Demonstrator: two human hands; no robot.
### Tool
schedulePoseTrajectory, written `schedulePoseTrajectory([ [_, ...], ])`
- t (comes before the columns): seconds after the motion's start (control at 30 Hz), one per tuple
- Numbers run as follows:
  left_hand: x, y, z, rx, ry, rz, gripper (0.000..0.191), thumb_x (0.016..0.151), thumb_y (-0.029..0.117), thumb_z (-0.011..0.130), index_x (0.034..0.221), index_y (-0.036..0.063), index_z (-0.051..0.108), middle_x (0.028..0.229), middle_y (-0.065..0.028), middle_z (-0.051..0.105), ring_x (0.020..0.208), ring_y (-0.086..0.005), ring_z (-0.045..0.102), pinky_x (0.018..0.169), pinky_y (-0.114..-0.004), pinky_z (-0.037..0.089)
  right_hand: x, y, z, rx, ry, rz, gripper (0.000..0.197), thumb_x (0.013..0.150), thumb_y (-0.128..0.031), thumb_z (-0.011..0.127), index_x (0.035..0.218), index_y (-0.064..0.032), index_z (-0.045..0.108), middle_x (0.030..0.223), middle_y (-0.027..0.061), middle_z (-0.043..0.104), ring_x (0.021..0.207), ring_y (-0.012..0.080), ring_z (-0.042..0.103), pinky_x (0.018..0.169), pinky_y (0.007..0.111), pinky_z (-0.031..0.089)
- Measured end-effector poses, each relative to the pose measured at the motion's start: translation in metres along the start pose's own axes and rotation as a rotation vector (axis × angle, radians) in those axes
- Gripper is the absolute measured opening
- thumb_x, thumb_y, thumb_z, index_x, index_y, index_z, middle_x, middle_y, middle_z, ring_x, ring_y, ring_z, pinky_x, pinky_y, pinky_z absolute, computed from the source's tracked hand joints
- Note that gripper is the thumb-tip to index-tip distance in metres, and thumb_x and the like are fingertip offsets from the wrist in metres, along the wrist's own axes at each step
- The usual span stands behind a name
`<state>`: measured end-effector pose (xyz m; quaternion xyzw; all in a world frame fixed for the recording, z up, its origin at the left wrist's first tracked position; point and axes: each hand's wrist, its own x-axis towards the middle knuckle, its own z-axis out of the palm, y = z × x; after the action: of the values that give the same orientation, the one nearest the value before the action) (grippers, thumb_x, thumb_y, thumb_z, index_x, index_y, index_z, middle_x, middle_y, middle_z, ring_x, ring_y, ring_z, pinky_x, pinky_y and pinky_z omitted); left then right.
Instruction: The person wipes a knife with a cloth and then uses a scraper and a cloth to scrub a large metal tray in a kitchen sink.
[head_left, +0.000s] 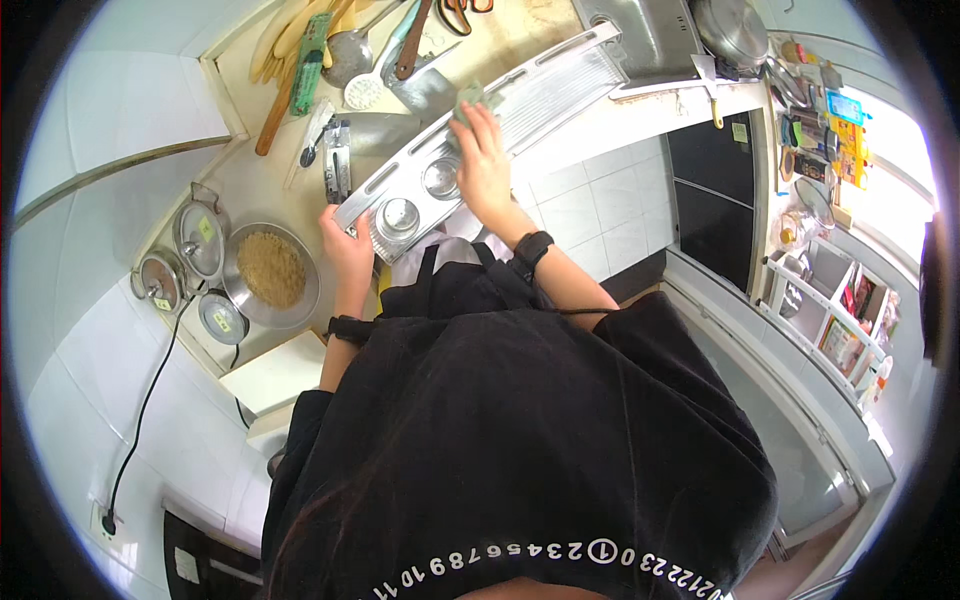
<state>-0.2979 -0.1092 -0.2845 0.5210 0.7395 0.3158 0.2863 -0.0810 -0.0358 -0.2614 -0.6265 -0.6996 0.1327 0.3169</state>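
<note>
A long ribbed metal rack (551, 94) with a slotted edge lies at a slant from the counter's middle to the sink. My left hand (351, 238) grips its near left end. My right hand (482, 154) presses a greenish cloth (469, 109) on the rack's slotted edge, fingers spread over the cloth. Two round metal-rimmed cup holders (397, 217) are set in the rack's left part, the right one beside my right hand. A cleaver-like metal blade (426, 90) lies behind the rack, with a white slotted ladle (364, 91) near it.
Wooden utensils (279, 105), a metal ladle (347, 58) and scissors (453, 15) lie at the back left. A metal bowl of brown crumbly food (271, 270) stands left, near lidded pots (199, 240). A steel sink (649, 37) and a pan (729, 34) are at the back right.
</note>
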Motion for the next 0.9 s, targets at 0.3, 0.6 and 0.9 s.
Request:
schedulePoseTrajectory([
  [0.3, 0.017, 0.018, -0.019, 0.116, -0.067, 0.250, 0.041, 0.075, 0.019, 0.073, 0.107, 0.0048, 0.052, 0.096, -0.0157, 0.058, 0.088, -0.0348, 0.058, 0.074, -0.041, 0.047, -0.021, -0.014, -0.031, 0.464, -0.205, 0.167, 0.039, 0.071, 0.012, 0.045, 0.107, -0.0028, 0.056, 0.104, 0.0174, 0.059, 0.099, 0.0362, 0.057, 0.087, 0.040, 0.045],
  [0.6, 0.040, 0.043, -0.023, 0.315, -0.180, 0.448, 0.033, 0.073, 0.030, 0.073, 0.089, 0.0071, 0.055, 0.084, -0.0078, 0.059, 0.076, -0.0289, 0.060, 0.063, -0.039, 0.049, 0.043, 0.018, -0.047, 0.405, 0.097, 0.341, 0.028, 0.082, -0.002, 0.059, 0.109, -0.0048, 0.059, 0.084, 0.0080, 0.065, 0.075, 0.0173, 0.061, 0.070, 0.028, 0.048],
  [0.9, 0.038, 0.025, -0.010, 0.362, -0.240, 0.380, 0.035, 0.077, 0.035, 0.071, 0.089, 0.0078, 0.053, 0.080, -0.0099, 0.060, 0.068, -0.0312, 0.061, 0.057, -0.041, 0.048, 0.038, 0.009, -0.006, -0.055, -0.141, 0.000, 0.038, 0.062, 0.005, 0.059, 0.099, -0.0051, 0.065, 0.102, 0.0089, 0.061, 0.099, 0.0317, 0.053, 0.087, 0.038, 0.045],
])
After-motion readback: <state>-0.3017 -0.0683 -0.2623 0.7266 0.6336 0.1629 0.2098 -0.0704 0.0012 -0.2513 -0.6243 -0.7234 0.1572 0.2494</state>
